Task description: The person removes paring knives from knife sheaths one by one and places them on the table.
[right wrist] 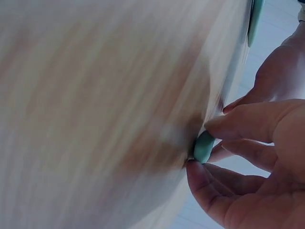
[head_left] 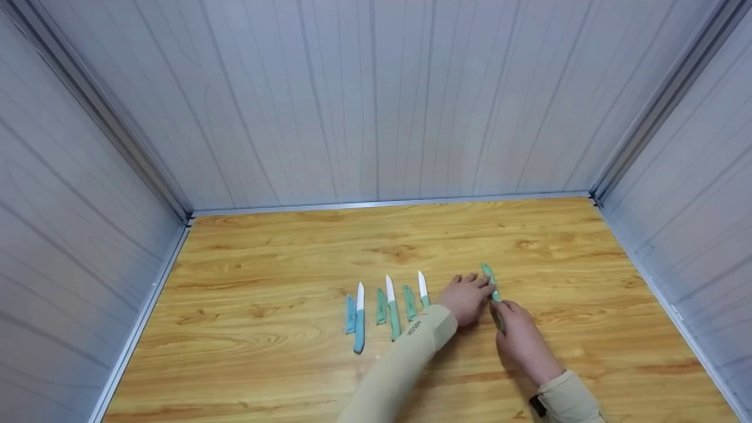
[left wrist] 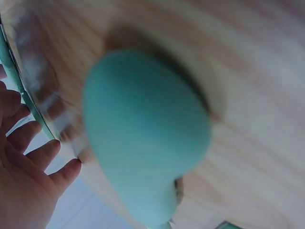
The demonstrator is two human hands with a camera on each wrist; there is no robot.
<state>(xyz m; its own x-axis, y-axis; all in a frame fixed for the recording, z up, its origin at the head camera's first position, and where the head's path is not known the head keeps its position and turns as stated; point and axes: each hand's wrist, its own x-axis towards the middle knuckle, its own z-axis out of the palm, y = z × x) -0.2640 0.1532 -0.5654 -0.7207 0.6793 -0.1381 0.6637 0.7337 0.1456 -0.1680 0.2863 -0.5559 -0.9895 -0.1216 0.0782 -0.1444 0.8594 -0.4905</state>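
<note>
A paring knife with its green sheath (head_left: 488,273) over the blade lies rightmost in the head view. My right hand (head_left: 523,335) holds its handle; in the right wrist view the thumb and fingers pinch the green handle (right wrist: 204,147) close to the table. My left hand (head_left: 467,298) lies palm down beside it, fingers spread, their tips at the sheath. Left of that hand a green-handled knife with a white blade (head_left: 422,283) is partly covered by my left forearm. Its green handle end (left wrist: 143,129) looms large in the left wrist view.
A green sheath (head_left: 409,301) lies beside the partly covered knife. Further left are another green knife (head_left: 393,311) with its sheath (head_left: 381,305), then a blue knife (head_left: 359,323) with a blue sheath (head_left: 351,314). Panel walls (head_left: 376,106) enclose the wooden table (head_left: 264,352) on three sides.
</note>
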